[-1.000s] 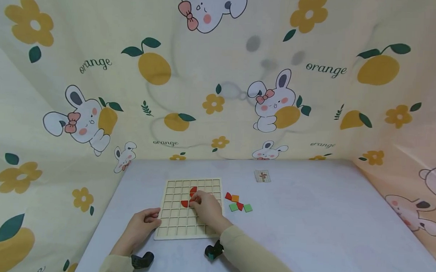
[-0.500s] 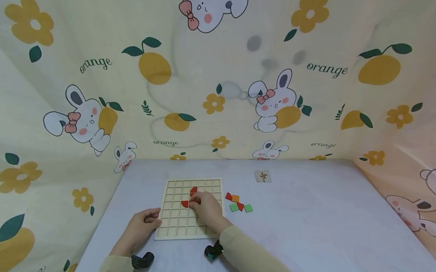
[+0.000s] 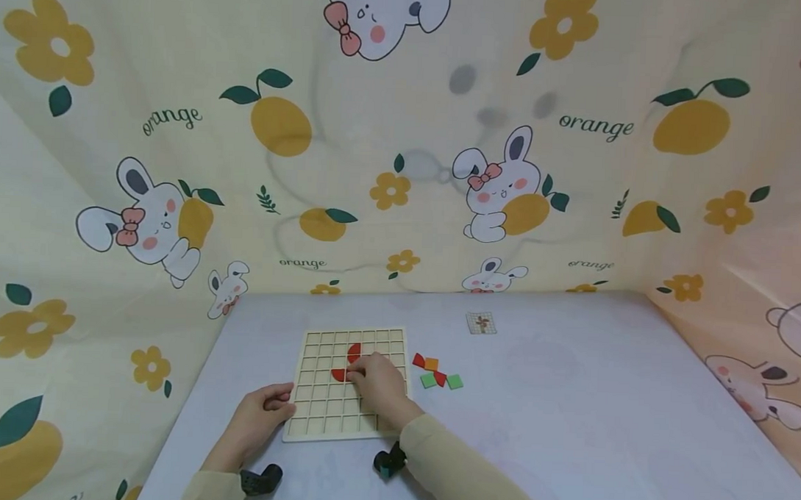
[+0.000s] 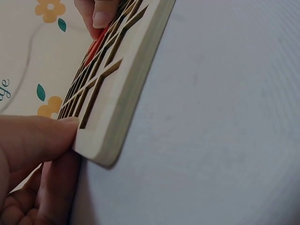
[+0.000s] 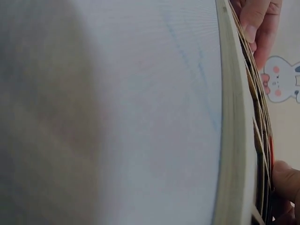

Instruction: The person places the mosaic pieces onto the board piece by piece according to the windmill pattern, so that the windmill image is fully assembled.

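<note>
Pinching a red quarter-circle tile [image 4: 96, 47] with the right hand [image 3: 381, 382], over the wooden grid board [image 3: 318, 405] at lower centre of the frame.
Mostly hidden in the grasp, near two more red tiles [image 3: 354, 350] on the grid. Resting the left hand [image 3: 257, 416] at the board's left edge; impossible to tell gripping from mere touching. Probably light, stiff, smooth and apt to twist or slip: best taken by opposite edges, with the board steadied at its rim.
</note>
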The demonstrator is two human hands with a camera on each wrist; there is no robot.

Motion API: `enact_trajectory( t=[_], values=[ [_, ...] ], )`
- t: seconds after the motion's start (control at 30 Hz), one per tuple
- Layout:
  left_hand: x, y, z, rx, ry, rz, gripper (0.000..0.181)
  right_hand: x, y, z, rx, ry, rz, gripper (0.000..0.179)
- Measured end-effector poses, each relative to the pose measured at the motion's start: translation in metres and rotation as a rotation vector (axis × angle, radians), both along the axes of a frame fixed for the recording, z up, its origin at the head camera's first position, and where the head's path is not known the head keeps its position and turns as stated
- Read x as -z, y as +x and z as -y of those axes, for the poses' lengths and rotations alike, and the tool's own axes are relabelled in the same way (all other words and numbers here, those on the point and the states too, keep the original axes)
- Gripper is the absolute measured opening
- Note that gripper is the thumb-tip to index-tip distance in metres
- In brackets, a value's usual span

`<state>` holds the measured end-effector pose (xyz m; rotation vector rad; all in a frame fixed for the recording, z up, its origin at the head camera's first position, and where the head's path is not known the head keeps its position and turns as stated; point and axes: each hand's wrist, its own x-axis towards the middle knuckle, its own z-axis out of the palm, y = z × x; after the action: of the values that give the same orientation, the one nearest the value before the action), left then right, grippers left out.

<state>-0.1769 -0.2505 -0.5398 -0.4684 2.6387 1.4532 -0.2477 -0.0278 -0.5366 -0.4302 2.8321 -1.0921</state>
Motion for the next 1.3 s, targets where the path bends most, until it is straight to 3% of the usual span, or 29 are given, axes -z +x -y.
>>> enact_trajectory(
  t=[0.33, 0.67, 0.97, 1.3],
  values=[
    [0.003, 0.002, -0.004, -0.007, 0.011, 0.019, 0.045, 0.002, 0.007, -0.007, -0.065, 0.141, -0.066, 0.022],
    [0.007, 0.002, -0.006, 0.005, 0.019, 0.0, 0.044, -0.005, 0.01, -0.023, -0.095, 0.04, -0.005, 0.035],
    [0.009, 0.0, 0.001, 0.021, -0.017, -0.014, 0.045, -0.021, 0.005, -0.062, -0.035, -0.058, 0.025, 0.043],
    [0.004, 0.0, -0.001, -0.001, 0.002, 0.004, 0.046, -0.024, -0.003, -0.105, 0.095, -0.003, 0.002, 0.04]
  ],
)
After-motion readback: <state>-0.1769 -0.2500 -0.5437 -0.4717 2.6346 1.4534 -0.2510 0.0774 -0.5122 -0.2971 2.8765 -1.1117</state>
